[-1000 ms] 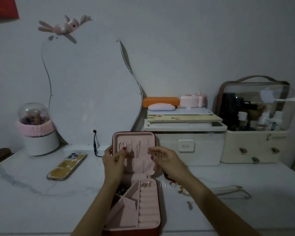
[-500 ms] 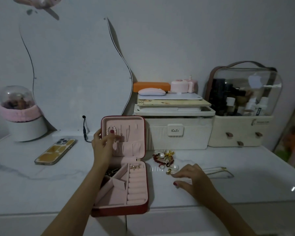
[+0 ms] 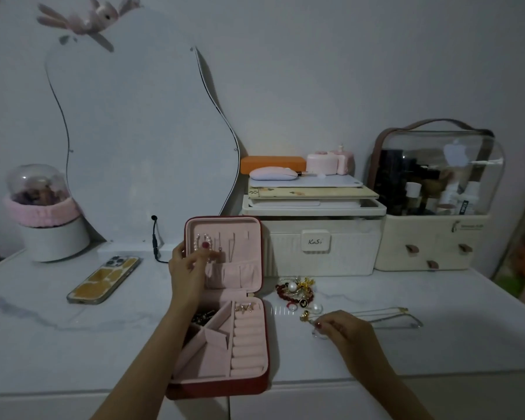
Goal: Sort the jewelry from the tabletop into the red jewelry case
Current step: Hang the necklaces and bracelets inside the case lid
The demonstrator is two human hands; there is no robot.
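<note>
Nearest the camera, the right hand (image 3: 344, 328) has come down from the case lid, where it was a second ago, onto the white marble-look tabletop (image 3: 437, 344), and its curled fingertips now pinch at a small clear-and-gold piece (image 3: 315, 325) at the near edge of the loose jewelry; whether the piece is already lifted off the surface cannot be told. To its left lies the open red jewelry case with pink velvet lining (image 3: 225, 344), its base showing bare ring rolls, a few gold earrings (image 3: 245, 308) at their far end and dark pieces in the left compartment. Just beyond the right hand sits the small heap of jewelry (image 3: 296, 294), red beads, pearls and gold bits, beside the case and apart from it, so most of the sorting is still to do. Farther back, the left hand (image 3: 188, 268) still holds the upright lid, thumb and fingers curled round its left edge by the pearl hoops (image 3: 203, 239) hung there. The shift suggests one item is done and the next is being picked up. Beyond stand a cream storage box (image 3: 315, 247) and a wavy frameless mirror (image 3: 140, 140).
</note>
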